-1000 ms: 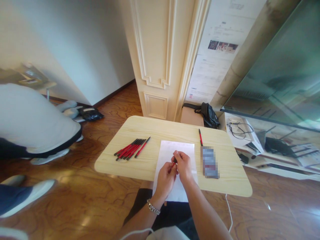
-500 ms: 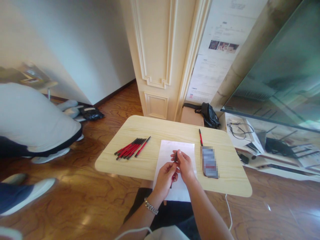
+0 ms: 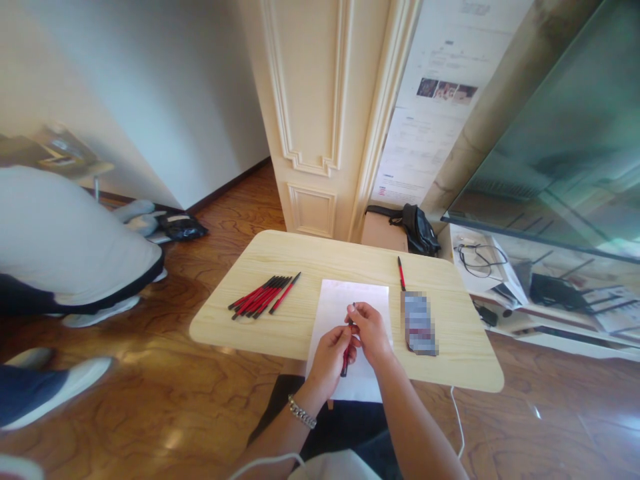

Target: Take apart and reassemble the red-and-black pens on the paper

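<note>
Both my hands meet over a white sheet of paper (image 3: 350, 297) on a small light wooden table (image 3: 280, 253). My left hand (image 3: 331, 353) and my right hand (image 3: 369, 330) are closed on one red and black pen (image 3: 346, 352), which points from the paper down toward me. Its black tip shows above my fingers. A bunch of several red and black pens (image 3: 263, 297) lies left of the paper. A single red pen (image 3: 401, 273) lies at the right, above a blurred flat object (image 3: 420, 323).
A black bag (image 3: 417, 230) sits on the floor behind the table by a cream panelled door. A low shelf with cables (image 3: 525, 287) stands at the right. Another person's legs and shoes (image 3: 65, 267) are at the left. A white cable (image 3: 457, 427) hangs by my right arm.
The pen in my hands has slid lower toward me, with more of its red barrel showing below my left hand. My hands stay over the paper.
</note>
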### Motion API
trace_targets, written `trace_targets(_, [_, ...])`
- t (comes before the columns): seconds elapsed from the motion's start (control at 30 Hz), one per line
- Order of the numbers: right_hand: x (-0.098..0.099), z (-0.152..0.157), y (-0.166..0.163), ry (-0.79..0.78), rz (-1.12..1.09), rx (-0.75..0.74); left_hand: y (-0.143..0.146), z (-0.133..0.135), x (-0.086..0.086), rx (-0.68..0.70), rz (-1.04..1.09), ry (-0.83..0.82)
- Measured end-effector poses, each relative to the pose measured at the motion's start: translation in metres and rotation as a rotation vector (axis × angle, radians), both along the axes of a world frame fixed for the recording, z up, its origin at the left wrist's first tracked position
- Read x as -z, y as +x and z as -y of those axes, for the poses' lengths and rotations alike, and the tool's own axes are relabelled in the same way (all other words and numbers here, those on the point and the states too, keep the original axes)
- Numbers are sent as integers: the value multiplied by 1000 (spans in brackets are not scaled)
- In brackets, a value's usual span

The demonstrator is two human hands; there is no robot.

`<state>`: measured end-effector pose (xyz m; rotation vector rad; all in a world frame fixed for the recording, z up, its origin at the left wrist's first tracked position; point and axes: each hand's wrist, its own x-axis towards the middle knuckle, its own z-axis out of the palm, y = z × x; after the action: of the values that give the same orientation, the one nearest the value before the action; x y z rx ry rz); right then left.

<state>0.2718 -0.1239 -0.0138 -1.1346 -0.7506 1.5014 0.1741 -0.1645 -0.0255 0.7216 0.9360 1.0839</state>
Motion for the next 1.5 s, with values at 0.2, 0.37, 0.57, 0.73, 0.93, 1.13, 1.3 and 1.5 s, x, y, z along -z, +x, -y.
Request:
trace_targets(0.2, [0,0,5,-42,-111,-97,0,1,2,10,-9,2])
trace_targets(0.37, [1,-2,7,18,71,35,-1,0,-1,14,-30,4])
trace_targets(0.57, [6,-2,7,-6,-29,-26,-1,0,0,25,-27,-13])
trace_targets(0.73, [2,-2,7,35,122,21,0,0,-2,15,-48,-12])
trace_targets(0.93, [4,-2,9,1,44,-43,-1,0,-1,22,-29,-19])
trace_targets(1.13, [3,-3,9,40,159,2,-1,-2,0,24,-46,-7])
trace_targets(1.3, [1,-1,10,-2,63,-68,-1,-2,3,4,-7,-32])
trace_targets(1.5, [2,-3,10,37,159,-6,-1,-1,5,8,5,-6])
